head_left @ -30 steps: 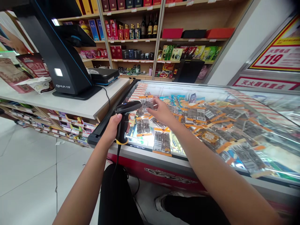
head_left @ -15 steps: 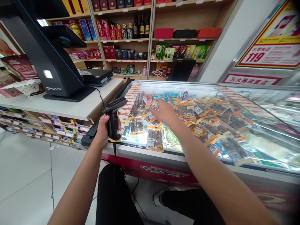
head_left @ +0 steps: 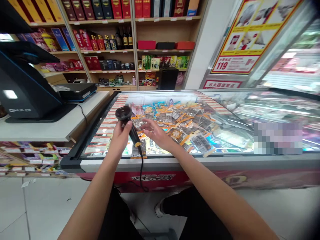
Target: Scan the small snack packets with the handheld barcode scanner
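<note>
My left hand (head_left: 121,136) is wrapped round the handle of a black and yellow barcode scanner (head_left: 124,114), whose cable hangs down in front of the freezer. Just right of the scanner, my right hand (head_left: 156,132) reaches over the glass with its fingers spread and nothing visible in them. Beneath both hands lie several clear snack packets (head_left: 175,115) with orange edges and dark contents, heaped on the glass top of a chest freezer (head_left: 165,163). One packet (head_left: 138,151) near the front edge is partly hidden behind the scanner.
A white counter (head_left: 47,128) at the left carries a black checkout terminal (head_left: 27,86) and a flat black scale (head_left: 76,90). Behind the freezer stand shelves (head_left: 105,50) of boxes and bottles. A fire notice (head_left: 237,46) hangs on the right wall.
The view has swung right. My left hand has turned the scanner so its head faces differently. My right hand's fingers have spread, and it has drawn closer to the scanner.
</note>
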Motion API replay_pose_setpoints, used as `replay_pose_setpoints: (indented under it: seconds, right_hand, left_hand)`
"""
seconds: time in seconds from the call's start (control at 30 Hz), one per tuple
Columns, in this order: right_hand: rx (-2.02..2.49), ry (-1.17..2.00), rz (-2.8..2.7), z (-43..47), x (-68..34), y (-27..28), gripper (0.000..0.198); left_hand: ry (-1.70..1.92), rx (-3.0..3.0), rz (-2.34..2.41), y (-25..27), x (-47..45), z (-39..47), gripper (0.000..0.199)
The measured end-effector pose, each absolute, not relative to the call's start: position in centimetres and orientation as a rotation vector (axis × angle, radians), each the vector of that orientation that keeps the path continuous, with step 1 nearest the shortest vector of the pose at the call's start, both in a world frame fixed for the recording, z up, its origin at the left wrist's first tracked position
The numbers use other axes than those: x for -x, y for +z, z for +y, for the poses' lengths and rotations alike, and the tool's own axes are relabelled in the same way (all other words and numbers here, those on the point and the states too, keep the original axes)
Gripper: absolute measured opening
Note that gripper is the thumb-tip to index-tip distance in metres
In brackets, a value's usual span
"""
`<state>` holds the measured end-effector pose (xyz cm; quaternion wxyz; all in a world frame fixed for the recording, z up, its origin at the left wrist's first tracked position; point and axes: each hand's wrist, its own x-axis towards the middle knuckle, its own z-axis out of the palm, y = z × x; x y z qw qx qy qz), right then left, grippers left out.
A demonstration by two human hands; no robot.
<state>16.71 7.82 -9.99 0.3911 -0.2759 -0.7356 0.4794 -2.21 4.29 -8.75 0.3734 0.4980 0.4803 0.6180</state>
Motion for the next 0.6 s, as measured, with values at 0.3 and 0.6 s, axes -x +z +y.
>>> replay_pose_setpoints:
  seconds: [0.3, 0.6]
  right_hand:
    - [0.753, 1.623, -1.298, 9.7, -23.3, -9.9, 0.022]
    - [0.663, 1.901, -0.876, 10.0, -24.2, -9.8, 0.02]
  left_hand:
    - [1.48, -1.708, 1.681, -10.3, -9.3, 5.8, 0.042]
    - [1.497, -1.684, 1.499, -11.6, -13.5, 6.4, 0.047]
